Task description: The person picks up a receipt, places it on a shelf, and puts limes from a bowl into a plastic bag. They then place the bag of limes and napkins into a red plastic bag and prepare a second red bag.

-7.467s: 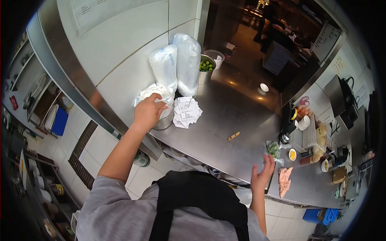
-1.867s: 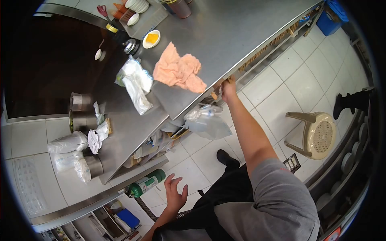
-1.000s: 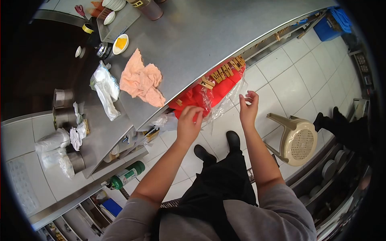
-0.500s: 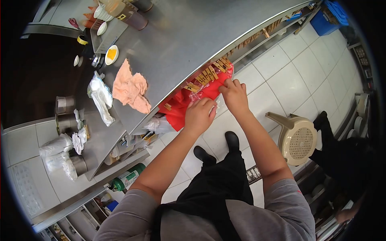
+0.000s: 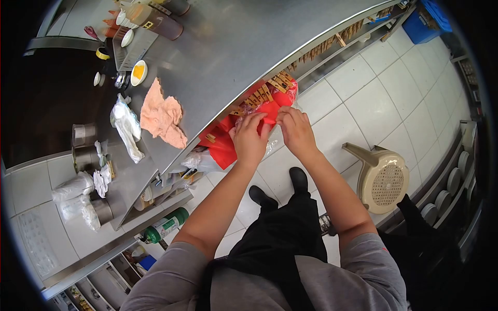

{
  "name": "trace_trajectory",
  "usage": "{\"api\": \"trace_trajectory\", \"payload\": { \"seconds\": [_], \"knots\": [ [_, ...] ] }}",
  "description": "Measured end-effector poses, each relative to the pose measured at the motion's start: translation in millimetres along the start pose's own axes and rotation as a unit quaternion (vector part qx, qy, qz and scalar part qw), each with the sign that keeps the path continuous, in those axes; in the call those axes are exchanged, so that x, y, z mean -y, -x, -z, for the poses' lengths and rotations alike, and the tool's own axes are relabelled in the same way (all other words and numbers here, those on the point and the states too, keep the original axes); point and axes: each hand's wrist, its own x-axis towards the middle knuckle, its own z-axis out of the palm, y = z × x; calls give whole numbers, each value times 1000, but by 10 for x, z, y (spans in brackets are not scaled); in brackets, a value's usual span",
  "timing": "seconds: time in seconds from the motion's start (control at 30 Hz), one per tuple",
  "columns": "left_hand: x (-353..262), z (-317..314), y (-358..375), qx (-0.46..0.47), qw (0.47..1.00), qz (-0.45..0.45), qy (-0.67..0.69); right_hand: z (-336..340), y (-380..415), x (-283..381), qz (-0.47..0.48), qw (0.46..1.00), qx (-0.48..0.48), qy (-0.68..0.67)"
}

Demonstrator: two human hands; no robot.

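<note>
Red plastic bags (image 5: 222,156) hang at the counter's front edge, along with some clear plastic. Over them runs a row of numbered wooden clothespins (image 5: 258,97). My left hand (image 5: 250,139) has its fingers closed on a piece of red plastic bag just below the clothespins. Close beside it, my right hand (image 5: 297,133) pinches the same red plastic between thumb and fingers. The fingertips partly hide the plastic between the two hands.
A steel counter (image 5: 228,52) bears a peach cloth (image 5: 162,115), a small white dish (image 5: 138,72) and sauce bottles (image 5: 166,25). On the tiled floor stands a beige plastic stool (image 5: 385,181). A person in dark clothes (image 5: 423,243) is at the right. A green cylinder (image 5: 165,226) lies low at left.
My right hand has moved down and left, closer to my left hand, and red plastic now stretches between their fingertips. The person at the right has shifted downward.
</note>
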Motion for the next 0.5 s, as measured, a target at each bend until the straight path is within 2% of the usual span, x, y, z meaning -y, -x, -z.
{"api": "trace_trajectory", "payload": {
  "seconds": [0.07, 0.13, 0.17, 0.23, 0.27, 0.3, 0.33, 0.37, 0.4, 0.43, 0.5],
  "knots": [
    [36, -13, -12, -12, 1000, -14, 23, 35, 28, 19, -12, 999, -33, -12],
    [87, -26, -3, -38, 998, -2, 54, 79, 76, 115, -190, 969, -75, -140],
    [89, -29, -3, -63, 994, 8, 84, 52, 138, 104, -190, 969, -77, -138],
    [2, 24, 49, -79, 990, 35, 109, -47, 292, 55, -155, 978, 15, -141],
    [-74, 91, 87, -75, 993, 13, 92, -4, 263, 158, -223, 951, 95, -190],
    [-170, 181, 149, -71, 995, -9, 74, -144, 361, 133, -222, 952, 94, -189],
    [-378, 282, 298, -61, 993, -88, 58, -401, 531, 38, -294, 854, 10, -430],
    [-509, 350, 557, -5, 984, -161, 79, -524, 626, -11, -341, 688, -71, -636],
    [-787, 542, 797, 51, 970, -212, 111, -372, 735, -75, -257, 879, 105, -388],
    [-1004, 799, 986, 141, 946, -252, 148, -305, 751, -63, -250, 881, 110, -388],
    [-1083, 1157, 1089, 246, 875, -289, 302, -212, 676, 26, -281, 836, 46, -470]
  ]
}}
